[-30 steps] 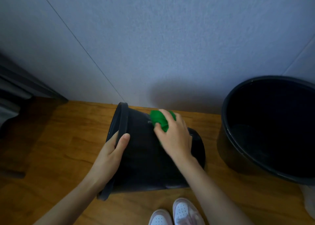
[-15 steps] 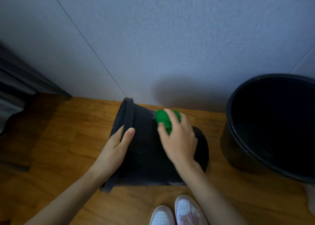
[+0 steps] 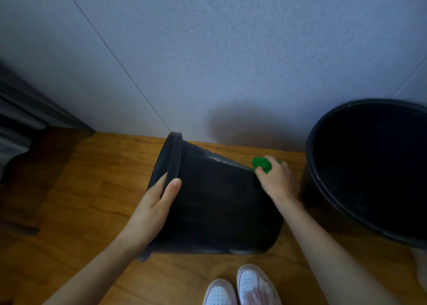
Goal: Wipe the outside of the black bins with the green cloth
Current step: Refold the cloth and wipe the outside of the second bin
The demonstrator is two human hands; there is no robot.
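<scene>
Wiping tipped black plastic bin [image 3: 219,203]: right grip [image 3: 277,181] pinches soft green cloth [image 3: 262,164], 2 o'clock; left grip [image 3: 152,207] clasps stiff rim [image 3: 175,156]; probably light.

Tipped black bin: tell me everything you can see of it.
The round black plastic bin tapers from a thick rolled rim at its left to a narrower base at its right. It lies on its side on the brown wooden floor. A pale streak marks its upper edge. The left hand grips the rim, thumb on the outer wall; the right hand presses a crumpled green cloth against its far side near the base.
</scene>
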